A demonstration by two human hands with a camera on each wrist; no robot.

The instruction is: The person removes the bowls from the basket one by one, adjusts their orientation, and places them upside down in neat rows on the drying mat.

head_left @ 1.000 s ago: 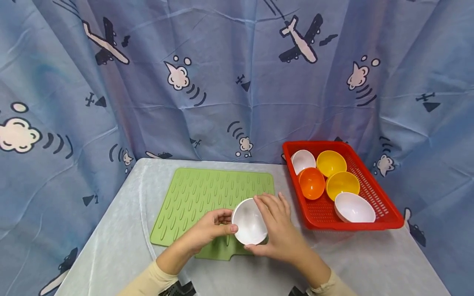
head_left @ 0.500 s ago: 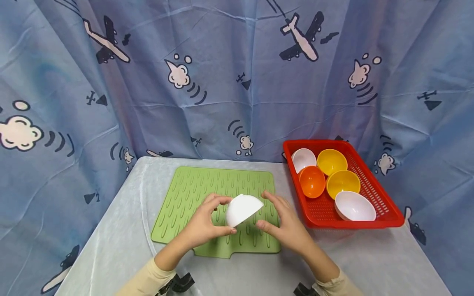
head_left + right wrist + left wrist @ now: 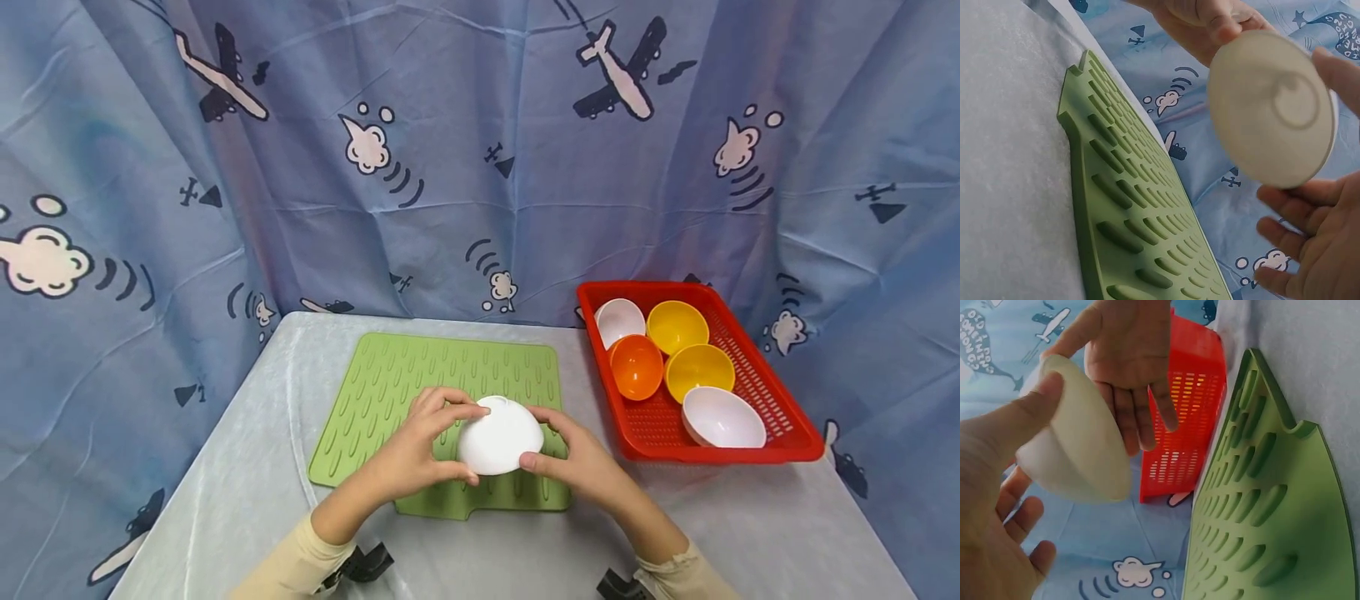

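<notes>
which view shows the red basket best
The head view: the red basket shows unobstructed from above, with five bowls inside. The left wrist view shows only its slotted outside, partly covered; the right wrist view shows none of it.

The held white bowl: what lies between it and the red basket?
The head view shows the right hand, some green mat, then a strip of tabletop.

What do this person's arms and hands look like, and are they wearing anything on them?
The left hand and right hand are ordinary human hands, without gloves. Cream-coloured sleeves end short of the wrists. A black piece shows by the left cuff, and another by the right; their details are too small to tell.
</notes>
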